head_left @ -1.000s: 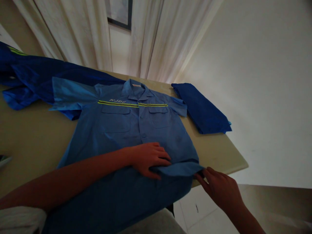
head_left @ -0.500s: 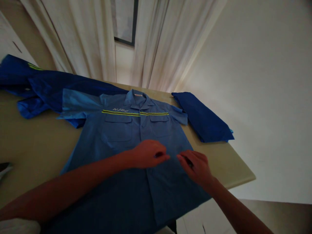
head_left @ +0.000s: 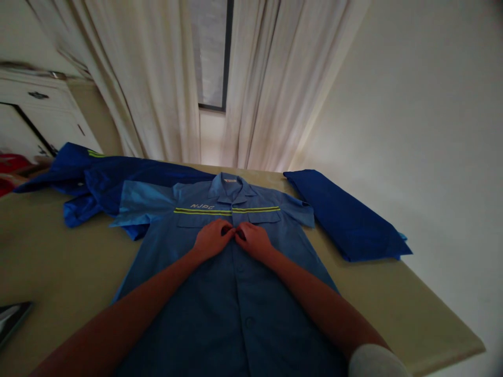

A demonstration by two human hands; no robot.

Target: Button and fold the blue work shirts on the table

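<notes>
Shirt: the blue short-sleeved shirt (head_left: 204,314) lies face up on the table (head_left: 58,272), filling the centre down to the bottom edge
Left hand: the left hand (head_left: 212,238), mid-frame, thumb and finger pinching the shirt's front opening, from the looks of it
Right hand: the right hand (head_left: 254,241) is pinching there too, tips touching the other hand's
Front opening: I'd call this step fiddling with a fastening on the placket (head_left: 238,293); the move calls for small fingertip work and lined-up edges, imo
Hidden stuff: can't tell if a button's under those fingertips; they cover bits of the chest pockets
Cut off: hem, plus some dark flat thing (head_left: 15,319) lower left, no clue what
</notes>
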